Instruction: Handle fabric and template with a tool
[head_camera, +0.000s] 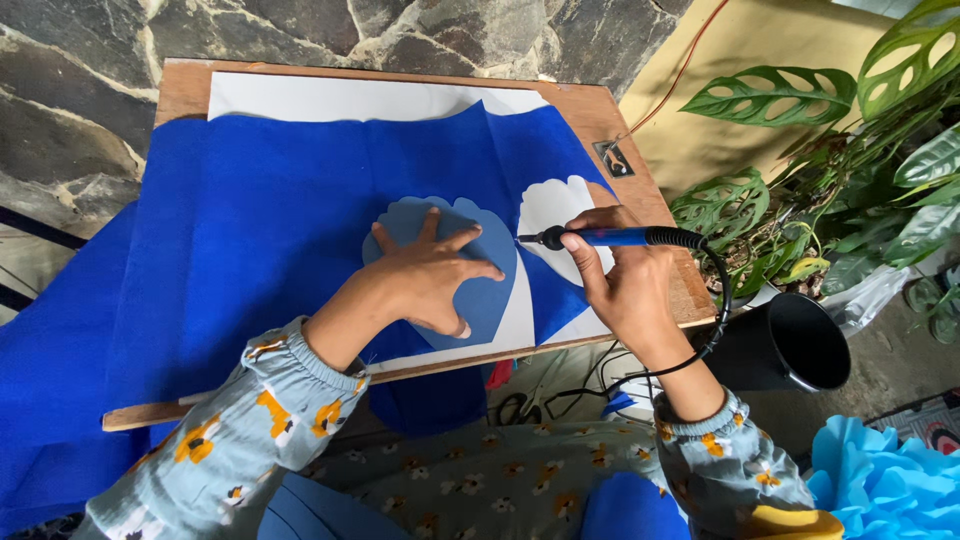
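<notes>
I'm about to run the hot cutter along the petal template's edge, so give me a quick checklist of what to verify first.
1. Left hand flat on the grey-blue petal template, pinning it: ok.
2. Left fingers clear of the tool tip: ok, apart.
3. Right hand gripping the blue cutting tool on its handle: ok.
4. Tip on the template's edge: cannot tell.
5. Black cord clear of the blue fabric: ok.
6. Fabric lying smooth on the wooden board: not ok, creased.

Template (480, 265) on cloth (260, 220), tool (610, 237) rt.
</notes>
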